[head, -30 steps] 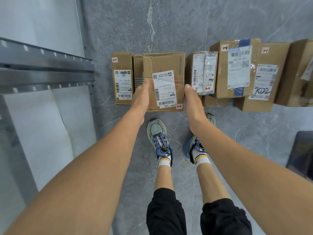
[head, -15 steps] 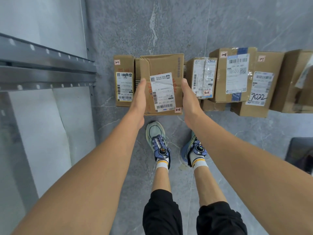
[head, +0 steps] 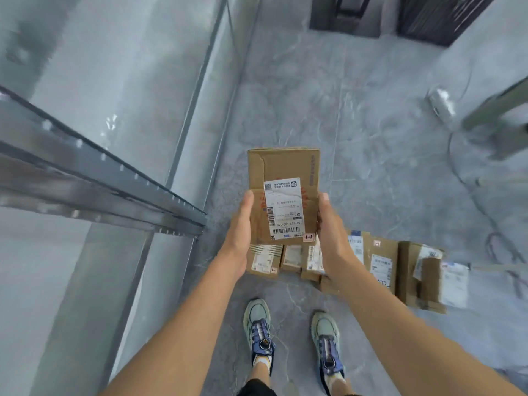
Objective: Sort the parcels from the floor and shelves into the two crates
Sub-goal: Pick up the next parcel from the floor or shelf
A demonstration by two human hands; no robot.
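Observation:
I hold a brown cardboard parcel [head: 285, 178] with a white shipping label and a small "1-1" sticker, lifted above the floor in front of me. My left hand [head: 238, 232] grips its left side and my right hand [head: 333, 238] grips its right side; the fingers go under the box, out of sight. A row of other labelled parcels [head: 383, 264] lies on the grey floor below the hands, partly hidden by my right arm. Two dark crates [head: 345, 15] [head: 440, 18] stand at the far end of the floor.
A grey metal shelf rail [head: 100, 178] juts in from the left, close to my left hand. A glossy wall runs along the left. A white object [head: 441, 104] and cables [head: 463, 155] lie on the floor at right. My shoes [head: 258, 330] stand behind the parcel row.
Both hands closed on the parcel and lifted it off the floor row. My view has tipped up, so the crates and more floor show now.

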